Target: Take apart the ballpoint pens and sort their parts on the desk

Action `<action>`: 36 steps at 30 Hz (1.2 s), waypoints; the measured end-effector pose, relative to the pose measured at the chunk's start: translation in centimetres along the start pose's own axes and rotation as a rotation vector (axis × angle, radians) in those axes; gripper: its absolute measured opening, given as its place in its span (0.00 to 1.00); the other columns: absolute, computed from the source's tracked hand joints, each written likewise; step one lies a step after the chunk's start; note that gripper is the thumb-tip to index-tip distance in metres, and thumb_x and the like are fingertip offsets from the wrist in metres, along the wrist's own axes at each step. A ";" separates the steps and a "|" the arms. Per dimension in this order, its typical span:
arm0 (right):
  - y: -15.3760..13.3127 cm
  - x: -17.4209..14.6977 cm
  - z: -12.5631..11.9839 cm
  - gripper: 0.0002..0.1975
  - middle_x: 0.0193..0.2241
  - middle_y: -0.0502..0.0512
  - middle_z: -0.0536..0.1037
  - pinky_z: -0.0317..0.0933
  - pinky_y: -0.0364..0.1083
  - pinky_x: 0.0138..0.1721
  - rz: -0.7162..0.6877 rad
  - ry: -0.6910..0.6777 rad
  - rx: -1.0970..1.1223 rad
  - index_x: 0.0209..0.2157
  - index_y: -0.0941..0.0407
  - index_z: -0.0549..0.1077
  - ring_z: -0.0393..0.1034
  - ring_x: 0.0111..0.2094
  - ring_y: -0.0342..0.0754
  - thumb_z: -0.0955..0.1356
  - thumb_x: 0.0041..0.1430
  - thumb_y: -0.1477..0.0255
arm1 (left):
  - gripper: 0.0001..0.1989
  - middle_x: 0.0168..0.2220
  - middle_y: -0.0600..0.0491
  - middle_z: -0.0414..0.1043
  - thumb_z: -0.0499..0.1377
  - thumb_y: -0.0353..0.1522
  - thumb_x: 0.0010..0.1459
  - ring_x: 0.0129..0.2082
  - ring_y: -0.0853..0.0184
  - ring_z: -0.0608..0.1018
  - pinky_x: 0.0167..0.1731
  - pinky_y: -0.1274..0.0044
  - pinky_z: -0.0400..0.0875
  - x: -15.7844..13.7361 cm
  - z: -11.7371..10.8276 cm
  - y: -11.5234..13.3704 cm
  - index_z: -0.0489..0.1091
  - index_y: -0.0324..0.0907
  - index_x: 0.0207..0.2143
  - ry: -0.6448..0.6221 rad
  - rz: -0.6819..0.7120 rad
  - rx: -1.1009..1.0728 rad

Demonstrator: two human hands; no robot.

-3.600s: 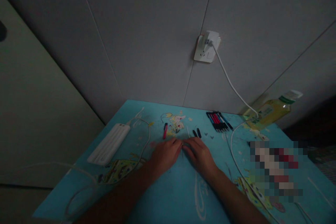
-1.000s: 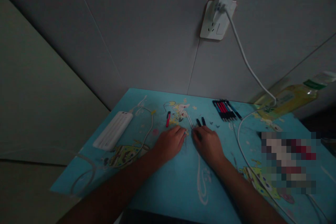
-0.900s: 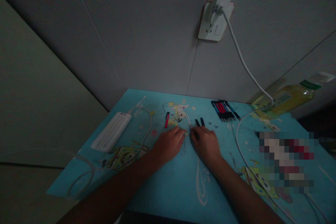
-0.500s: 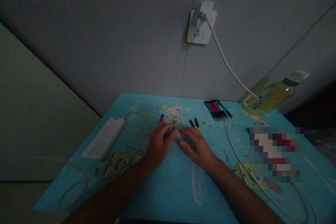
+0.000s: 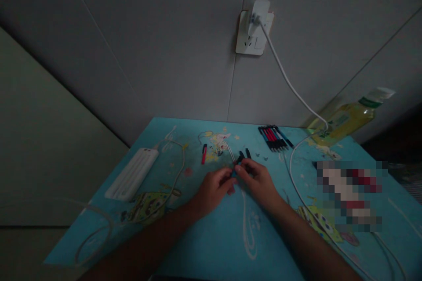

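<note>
My left hand (image 5: 216, 189) is closed in a pinch on a small blue pen barrel (image 5: 234, 172), held low over the table. The fingertips of my right hand (image 5: 259, 180) meet at the barrel's other end, also closed, and partly cover it. Just beyond the hands lie thin pen refills (image 5: 230, 152) and short black pen parts (image 5: 248, 153). To the left rests a red pen barrel (image 5: 204, 154) with a dark end. Tiny dark pieces (image 5: 265, 158) are scattered to the right, too small to name.
A row of pens (image 5: 273, 138) lies near the wall. On the left is a white power strip (image 5: 132, 173) with its cord. A white cable (image 5: 290, 171) runs from the wall charger (image 5: 259, 17) across the table. A bottle of yellow liquid (image 5: 347, 120) stands back right.
Both hands have shifted right and slightly nearer, uncovering the red pen barrel. My right fingers have closed in on the blue barrel. The view has moved slightly.
</note>
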State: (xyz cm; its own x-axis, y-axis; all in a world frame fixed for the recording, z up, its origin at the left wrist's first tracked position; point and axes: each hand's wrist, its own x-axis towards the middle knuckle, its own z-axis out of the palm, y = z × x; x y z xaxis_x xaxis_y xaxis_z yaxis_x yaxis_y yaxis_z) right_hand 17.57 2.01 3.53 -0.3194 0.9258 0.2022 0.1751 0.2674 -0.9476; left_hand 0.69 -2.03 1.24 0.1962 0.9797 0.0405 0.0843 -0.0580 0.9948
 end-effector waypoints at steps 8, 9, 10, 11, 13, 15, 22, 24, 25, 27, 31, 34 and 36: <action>0.3 -0.4 0.4 0.11 0.25 0.47 0.68 0.58 0.41 0.30 -0.036 0.080 -0.107 0.31 0.56 0.69 0.63 0.28 0.42 0.66 0.63 0.64 | 0.13 0.28 0.53 0.73 0.57 0.37 0.62 0.28 0.69 0.75 0.31 0.77 0.68 0.2 -0.3 -0.5 0.70 0.38 0.44 -0.024 0.019 0.001; 0.3 -0.4 0.3 0.11 0.25 0.48 0.69 0.59 0.41 0.30 -0.044 0.082 -0.110 0.31 0.56 0.69 0.64 0.28 0.43 0.66 0.63 0.64 | 0.13 0.28 0.53 0.73 0.57 0.37 0.62 0.28 0.69 0.75 0.31 0.77 0.68 0.2 -0.4 -0.6 0.70 0.37 0.44 -0.022 0.018 0.008; 0.2 -0.4 0.3 0.11 0.25 0.48 0.69 0.59 0.41 0.30 -0.056 0.081 -0.116 0.32 0.56 0.70 0.64 0.28 0.43 0.66 0.63 0.64 | 0.13 0.28 0.53 0.73 0.57 0.38 0.62 0.28 0.69 0.74 0.31 0.77 0.68 0.2 -0.4 -0.6 0.70 0.37 0.44 -0.022 0.017 0.018; 0.2 -0.4 0.3 0.10 0.25 0.48 0.69 0.59 0.41 0.31 -0.073 0.080 -0.125 0.33 0.56 0.70 0.64 0.28 0.43 0.66 0.63 0.64 | 0.13 0.28 0.53 0.73 0.58 0.37 0.62 0.28 0.69 0.74 0.31 0.77 0.67 0.2 -0.4 -0.7 0.71 0.38 0.43 -0.024 0.017 0.029; 0.1 -0.4 0.3 0.09 0.26 0.49 0.70 0.60 0.42 0.31 -0.112 0.069 -0.161 0.35 0.56 0.72 0.65 0.28 0.43 0.66 0.63 0.64 | 0.11 0.27 0.53 0.72 0.58 0.37 0.62 0.27 0.69 0.74 0.30 0.78 0.67 0.2 -0.3 -0.9 0.71 0.38 0.41 -0.035 0.020 0.051; 0.0 -0.4 0.4 0.09 0.28 0.50 0.72 0.61 0.42 0.32 -0.142 0.050 -0.206 0.36 0.56 0.73 0.66 0.29 0.44 0.66 0.63 0.65 | 0.10 0.27 0.54 0.71 0.57 0.36 0.62 0.27 0.69 0.73 0.29 0.78 0.66 0.1 -0.1 -1.0 0.71 0.38 0.39 -0.051 0.028 0.069; 0.3 -0.2 0.2 0.12 0.38 0.56 0.77 0.64 0.44 0.36 -0.153 0.019 -0.348 0.45 0.54 0.75 0.70 0.35 0.46 0.63 0.67 0.67 | 0.14 0.29 0.55 0.72 0.56 0.37 0.62 0.25 0.70 0.74 0.27 0.79 0.67 0.8 -1.9 -0.3 0.67 0.41 0.49 0.117 0.073 0.256; 0.6 -0.2 0.0 0.12 0.39 0.56 0.77 0.64 0.45 0.39 -0.154 0.011 -0.415 0.46 0.54 0.75 0.71 0.36 0.47 0.62 0.67 0.68 | 0.19 0.31 0.53 0.74 0.55 0.36 0.63 0.28 0.68 0.75 0.30 0.78 0.68 1.3 -3.7 0.1 0.64 0.42 0.55 0.255 0.080 0.495; 0.7 -0.2 0.0 0.12 0.39 0.56 0.77 0.64 0.46 0.41 -0.161 0.001 -0.454 0.45 0.54 0.75 0.71 0.37 0.47 0.62 0.68 0.68 | 0.21 0.32 0.53 0.74 0.55 0.36 0.63 0.29 0.67 0.76 0.31 0.77 0.68 1.6 -4.6 0.2 0.62 0.43 0.58 0.307 0.077 0.638; 1.1 -0.3 0.0 0.12 0.38 0.56 0.77 0.64 0.47 0.44 -0.181 -0.022 -0.546 0.44 0.55 0.76 0.71 0.39 0.49 0.61 0.68 0.70 | 0.23 0.34 0.50 0.75 0.53 0.35 0.64 0.31 0.65 0.77 0.34 0.75 0.68 2.0 -6.4 0.4 0.59 0.42 0.61 0.380 0.034 0.891; 1.4 -0.1 0.6 0.13 0.39 0.59 0.76 0.62 0.49 0.47 -0.210 -0.026 -0.762 0.46 0.56 0.75 0.70 0.42 0.51 0.61 0.67 0.71 | 0.24 0.40 0.44 0.76 0.52 0.34 0.64 0.34 0.61 0.78 0.36 0.73 0.69 2.1 -8.1 -0.1 0.58 0.40 0.61 0.382 -0.090 1.189; 1.1 1.1 1.9 0.13 0.40 0.59 0.75 0.60 0.49 0.49 -0.207 -0.035 -0.901 0.48 0.56 0.74 0.69 0.43 0.51 0.62 0.66 0.70 | 0.23 0.39 0.43 0.77 0.51 0.33 0.63 0.35 0.60 0.79 0.36 0.73 0.69 2.0 -8.0 -0.6 0.59 0.39 0.60 0.347 -0.122 1.264; 0.8 2.4 3.1 0.13 0.41 0.59 0.75 0.59 0.49 0.49 -0.196 -0.060 -0.980 0.49 0.55 0.74 0.68 0.45 0.52 0.63 0.66 0.70 | 0.21 0.38 0.43 0.77 0.51 0.33 0.64 0.34 0.60 0.79 0.35 0.74 0.69 1.9 -7.9 -0.7 0.61 0.39 0.58 0.340 -0.120 1.289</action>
State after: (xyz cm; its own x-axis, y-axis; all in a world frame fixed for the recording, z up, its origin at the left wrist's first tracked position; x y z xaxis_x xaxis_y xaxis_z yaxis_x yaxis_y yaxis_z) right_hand 14.09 3.60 2.44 -0.4668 0.8339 0.2943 0.7960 0.5412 -0.2710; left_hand -6.70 1.39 1.37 -0.1127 0.9793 0.1681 0.9762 0.0776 0.2027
